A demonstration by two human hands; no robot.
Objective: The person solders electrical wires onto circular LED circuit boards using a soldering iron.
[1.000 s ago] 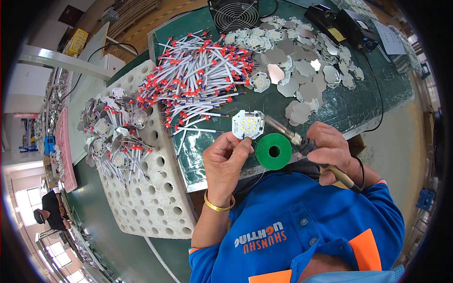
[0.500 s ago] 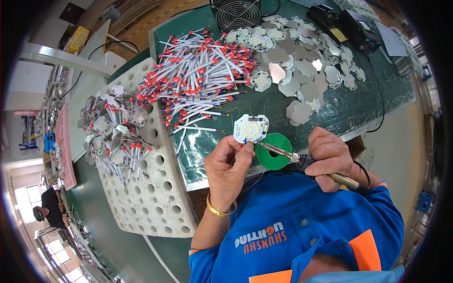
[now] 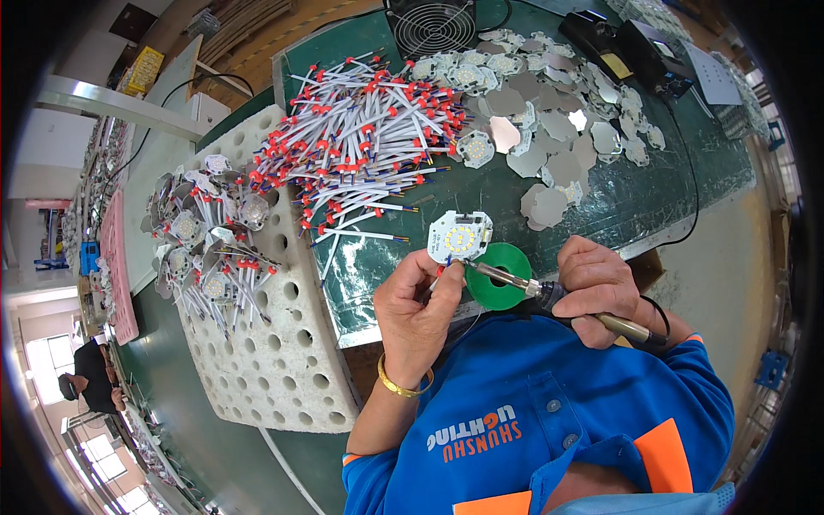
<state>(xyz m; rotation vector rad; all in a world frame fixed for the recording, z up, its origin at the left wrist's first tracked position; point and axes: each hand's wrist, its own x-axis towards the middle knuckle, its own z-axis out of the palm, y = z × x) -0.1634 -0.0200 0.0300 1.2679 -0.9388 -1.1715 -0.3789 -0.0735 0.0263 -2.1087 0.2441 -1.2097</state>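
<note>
My left hand [image 3: 418, 311] pinches a small white LED board [image 3: 459, 237] with a yellow centre by its lower edge, held up above the green mat [image 3: 481, 193]. My right hand [image 3: 597, 287] grips a soldering iron [image 3: 549, 293] by its handle. Its metal tip points left and meets the lower edge of the board, next to my left thumb. A green solder spool [image 3: 502, 276] lies just behind the iron, between both hands.
A heap of white wires with red and blue ends [image 3: 365, 146] covers the mat's left part. Hexagonal metal plates [image 3: 549, 129] lie scattered at the right. A white perforated foam tray [image 3: 275, 352] holds finished boards with wires [image 3: 210, 249]. A black fan [image 3: 429, 27] stands at the back.
The iron's tip has moved left and down to the board's lower edge. My left hand has shifted the board slightly down toward the spool.
</note>
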